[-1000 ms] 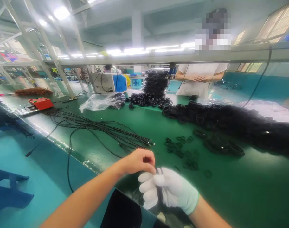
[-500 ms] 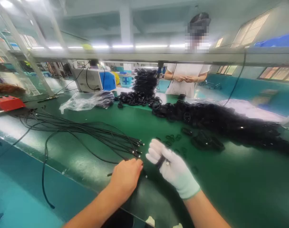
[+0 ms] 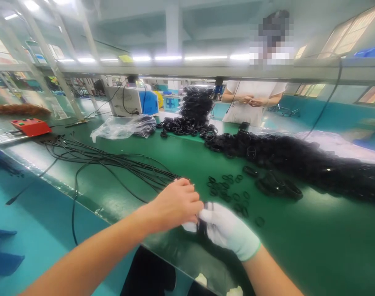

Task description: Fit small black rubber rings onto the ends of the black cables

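From the head camera, the person's two hands met low in the middle of the frame, just above the near edge of the green surface (image 3: 187, 160). The bare left hand (image 3: 175, 203) was curled with its fingers pinched together against the gloved one. The right hand (image 3: 226, 228), in a white glove, was closed around a thin black piece (image 3: 202, 224) that showed as a dark strip between the two hands; what exactly the piece was could not be told. The left fingertips touched that same piece, so both hands were clamped on it.

Just beyond the left hand lay a bundle of black cables (image 3: 119, 162), fanned across the surface with their tips ending near the knuckles and their far ends running toward a red control box (image 3: 31, 126). To the right of the hands, small black rings (image 3: 226, 189) were scattered loose on the surface. Farther back a long heap of coiled black cables (image 3: 298, 158) ran along the right side, and a taller stack of coils (image 3: 197, 105) stood behind it. A clear plastic bag (image 3: 119, 128) lay near a white and blue machine (image 3: 133, 100). Across the surface stood another person in a white shirt (image 3: 252, 105), hands held together at the waist.
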A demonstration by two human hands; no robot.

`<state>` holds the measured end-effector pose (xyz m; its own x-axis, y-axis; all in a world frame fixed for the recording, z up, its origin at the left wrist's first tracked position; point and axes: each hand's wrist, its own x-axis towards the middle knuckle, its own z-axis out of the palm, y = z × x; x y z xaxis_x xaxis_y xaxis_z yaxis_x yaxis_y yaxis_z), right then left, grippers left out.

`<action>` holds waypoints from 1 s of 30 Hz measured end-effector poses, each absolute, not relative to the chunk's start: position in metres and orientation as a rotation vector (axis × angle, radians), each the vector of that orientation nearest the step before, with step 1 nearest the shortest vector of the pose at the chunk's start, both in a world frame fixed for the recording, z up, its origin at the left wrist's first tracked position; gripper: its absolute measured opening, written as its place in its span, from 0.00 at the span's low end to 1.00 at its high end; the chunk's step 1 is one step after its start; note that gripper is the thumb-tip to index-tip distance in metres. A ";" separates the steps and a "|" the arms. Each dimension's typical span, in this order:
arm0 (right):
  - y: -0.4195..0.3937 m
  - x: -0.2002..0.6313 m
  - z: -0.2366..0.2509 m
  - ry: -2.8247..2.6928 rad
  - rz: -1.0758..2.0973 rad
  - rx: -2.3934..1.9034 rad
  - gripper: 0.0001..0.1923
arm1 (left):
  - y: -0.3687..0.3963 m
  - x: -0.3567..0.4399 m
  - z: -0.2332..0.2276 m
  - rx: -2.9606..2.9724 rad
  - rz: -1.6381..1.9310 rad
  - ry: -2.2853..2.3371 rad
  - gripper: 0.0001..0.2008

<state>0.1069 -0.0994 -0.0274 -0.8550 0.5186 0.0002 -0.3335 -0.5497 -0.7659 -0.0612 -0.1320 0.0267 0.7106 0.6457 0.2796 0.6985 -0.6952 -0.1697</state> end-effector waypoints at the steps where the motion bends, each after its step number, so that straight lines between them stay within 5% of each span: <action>1: -0.101 0.106 -0.030 -1.058 2.435 -0.264 0.07 | -0.126 -0.066 0.031 -2.711 -0.299 -1.059 0.13; 5: -0.102 0.106 -0.044 -1.019 2.574 -0.245 0.16 | -0.116 -0.070 0.031 -2.906 -0.382 -1.110 0.08; 14: -0.107 0.112 -0.044 -0.941 2.697 -0.183 0.16 | -0.115 -0.066 0.049 -3.210 -0.369 -1.585 0.05; 19: -0.111 0.105 -0.038 -0.686 2.778 -0.130 0.14 | -0.122 -0.072 0.017 -3.236 -1.128 -2.328 0.04; 30: -0.120 0.109 -0.028 -1.513 2.457 -0.377 0.18 | -0.165 -0.062 -0.031 -2.782 -2.165 -2.454 0.12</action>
